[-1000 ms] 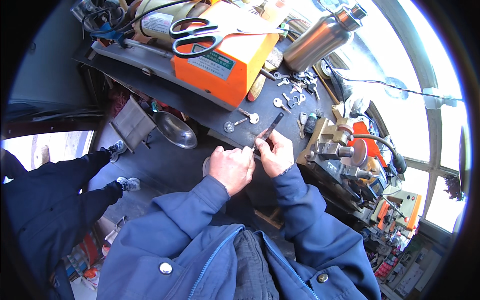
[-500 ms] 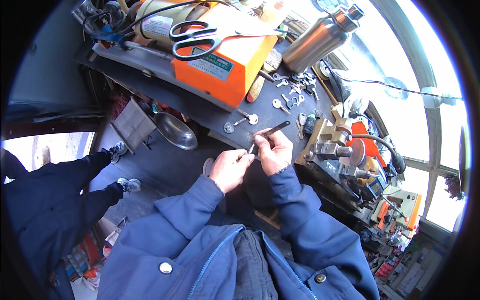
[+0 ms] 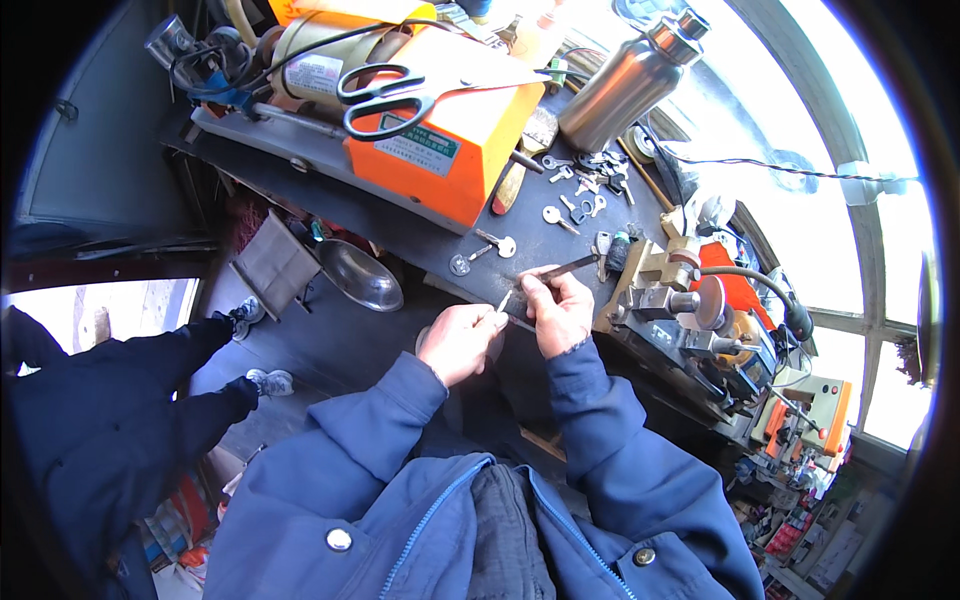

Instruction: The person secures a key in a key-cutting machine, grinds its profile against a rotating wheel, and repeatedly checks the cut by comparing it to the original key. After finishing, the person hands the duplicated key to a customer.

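Note:
My left hand is closed with thumb and fingers pinched on a small, pale metal piece that looks like a key; only its narrow blade shows. My right hand grips a dark, flat file, whose far end sticks out up and to the right. Both hands are close together over the near edge of the dark workbench. Just beyond them lie a brass-coloured key and a key with a round, clear-looking head. Another single key rests farther back.
An orange-covered machine carries black-handled scissors. Several keys are heaped near a steel bottle. A key-cutting machine stands at right. Left, a person in dark clothes is near a metal basin.
My right hand has moved slightly right with the file, widening the gap to my left hand. The file now lies at a flatter angle. The view has shifted a little.

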Available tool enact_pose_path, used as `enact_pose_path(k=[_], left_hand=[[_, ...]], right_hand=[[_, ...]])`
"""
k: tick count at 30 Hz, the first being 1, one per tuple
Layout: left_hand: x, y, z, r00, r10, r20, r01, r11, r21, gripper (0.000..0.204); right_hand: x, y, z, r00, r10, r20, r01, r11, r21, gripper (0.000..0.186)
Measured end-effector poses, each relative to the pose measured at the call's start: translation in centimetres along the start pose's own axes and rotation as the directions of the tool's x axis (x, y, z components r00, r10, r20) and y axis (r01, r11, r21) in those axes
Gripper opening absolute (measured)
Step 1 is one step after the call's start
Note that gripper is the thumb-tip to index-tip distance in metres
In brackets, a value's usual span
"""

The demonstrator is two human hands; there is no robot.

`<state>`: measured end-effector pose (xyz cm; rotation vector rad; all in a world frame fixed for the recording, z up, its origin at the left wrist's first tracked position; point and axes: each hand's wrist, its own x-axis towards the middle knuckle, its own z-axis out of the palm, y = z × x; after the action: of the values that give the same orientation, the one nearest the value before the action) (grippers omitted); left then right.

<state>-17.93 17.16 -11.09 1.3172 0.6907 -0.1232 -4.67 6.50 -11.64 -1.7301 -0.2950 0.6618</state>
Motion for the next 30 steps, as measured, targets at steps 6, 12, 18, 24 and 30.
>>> enact_pose_path(k=[6, 12, 18, 24, 30], left_hand=[[-0.4, 3.2, -1.1, 0.911, 0.364, -0.193, -0.128, 0.694, 0.709, 0.023], [0.4, 5.7, -3.3, 0.861, 0.384, -0.333, 0.057, 0.577, 0.815, 0.034], [0.6, 7.0, -0.5, 0.741, 0.619, -0.259, -0.181, 0.556, 0.811, 0.016], [4.7, 8.3, 0.8, 0.875, 0.479, -0.065, -0.091, 0.295, 0.951, 0.024], [6.3, 7.9, 0.7, 0.894, 0.442, -0.074, -0.038, 0.24, 0.97, 0.019]], right_hand=[[-1.3, 0.1, -0.4, 0.997, -0.078, -0.026, 0.08, 0.995, 0.058, 0.003], [-0.9, 0.8, -0.3, 0.987, -0.148, -0.058, 0.151, 0.986, 0.066, 0.003], [-0.8, 1.1, -0.1, 0.968, -0.217, -0.127, 0.222, 0.974, 0.031, 0.002], [-0.7, 1.1, -0.1, 0.964, -0.229, -0.135, 0.237, 0.97, 0.052, 0.001], [-0.8, 0.9, -0.3, 0.96, -0.238, -0.147, 0.247, 0.968, 0.049, 0.001]])
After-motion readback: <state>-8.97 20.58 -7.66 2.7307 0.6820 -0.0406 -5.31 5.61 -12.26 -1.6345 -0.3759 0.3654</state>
